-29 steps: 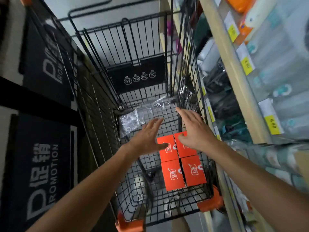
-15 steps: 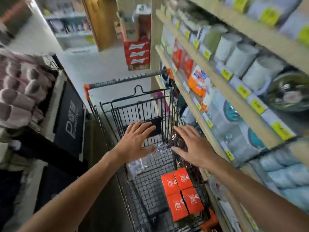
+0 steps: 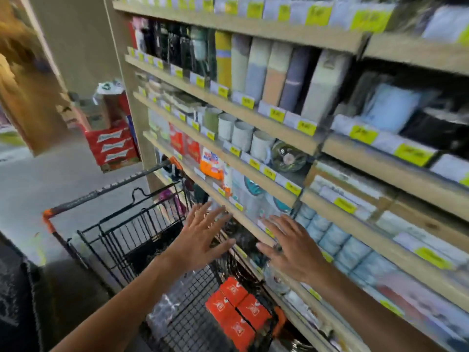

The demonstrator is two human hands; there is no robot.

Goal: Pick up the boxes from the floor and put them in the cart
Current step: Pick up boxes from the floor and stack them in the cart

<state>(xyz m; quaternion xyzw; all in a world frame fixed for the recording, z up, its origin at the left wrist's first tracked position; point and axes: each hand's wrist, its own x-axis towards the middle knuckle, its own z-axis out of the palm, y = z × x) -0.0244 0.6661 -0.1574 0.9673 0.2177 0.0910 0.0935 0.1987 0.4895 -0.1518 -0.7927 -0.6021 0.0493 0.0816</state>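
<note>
Several orange boxes (image 3: 237,311) lie side by side on the wire bottom of the black shopping cart (image 3: 132,232), near its right side. My left hand (image 3: 200,240) hovers above the cart with fingers spread, holding nothing. My right hand (image 3: 289,242) is raised beside it, also with straight spread fingers and empty, in front of the lower shelf edge. Both hands are well above the boxes. Crinkled clear plastic (image 3: 162,311) lies in the cart left of the boxes.
Wooden store shelves (image 3: 253,118) packed with cups, towels and packets run close along the cart's right side. The cart's handle (image 3: 109,189) with orange ends points away from me. Red cartons (image 3: 111,146) are stacked on the grey floor beyond. A dark display stands at the left.
My view has swung up and right, from looking down into the cart to facing the shelves. Both hands rose away from the boxes and stayed empty with fingers spread.
</note>
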